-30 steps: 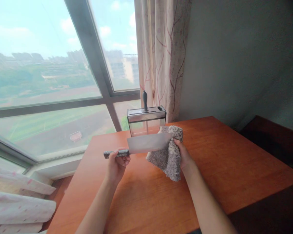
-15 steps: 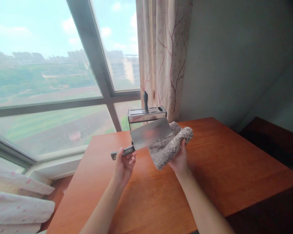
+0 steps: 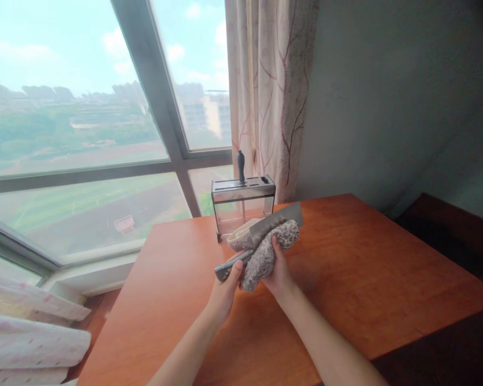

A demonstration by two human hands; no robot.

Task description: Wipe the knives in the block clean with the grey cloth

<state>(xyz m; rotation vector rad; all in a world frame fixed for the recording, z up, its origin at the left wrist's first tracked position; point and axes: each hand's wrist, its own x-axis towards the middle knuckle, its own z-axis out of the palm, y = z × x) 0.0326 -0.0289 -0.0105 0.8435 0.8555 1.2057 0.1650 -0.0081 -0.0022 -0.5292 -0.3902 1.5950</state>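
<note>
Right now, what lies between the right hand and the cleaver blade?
In the head view, the grey cloth lies folded around the cleaver blade, so the right hand grips cloth, not metal. The left hand holds the handle bare.

Two hands are in view above one orange wooden table (image 3: 346, 289): one left hand (image 3: 225, 292) and one right hand (image 3: 279, 271). Between them are one cleaver (image 3: 276, 221) and one grey fluffy cloth (image 3: 265, 252). At the table's far edge stands one steel knife block (image 3: 243, 203), and from its top sticks one dark handle (image 3: 240, 165). Behind the table hangs one patterned curtain (image 3: 271, 91), beside one large window (image 3: 84, 128).
</note>
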